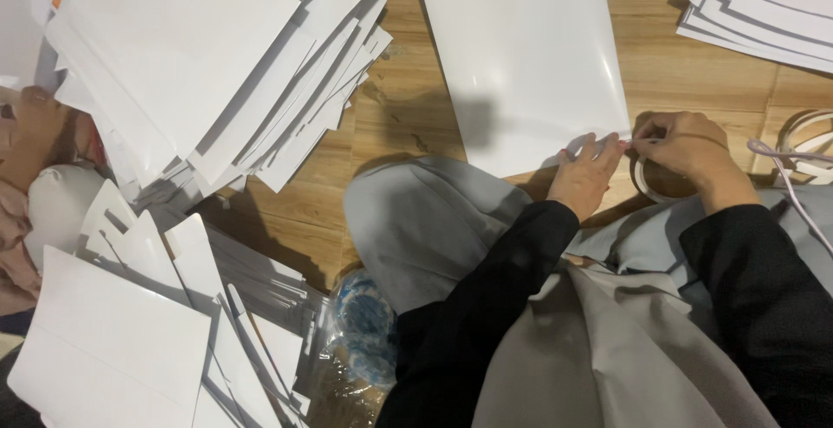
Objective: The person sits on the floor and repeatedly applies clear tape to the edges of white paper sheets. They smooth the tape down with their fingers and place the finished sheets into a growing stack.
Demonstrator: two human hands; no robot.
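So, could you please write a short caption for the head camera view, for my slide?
Left hand and right hand pinch the corner of a white sheet above a tape roll, paper stacks around.

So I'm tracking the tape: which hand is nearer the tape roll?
Right. The right hand rests over the tape roll; the left hand is just left of it.

stack of white sheets (217, 63), wooden floor (408, 107); blue-patterned plastic bag (364, 324)
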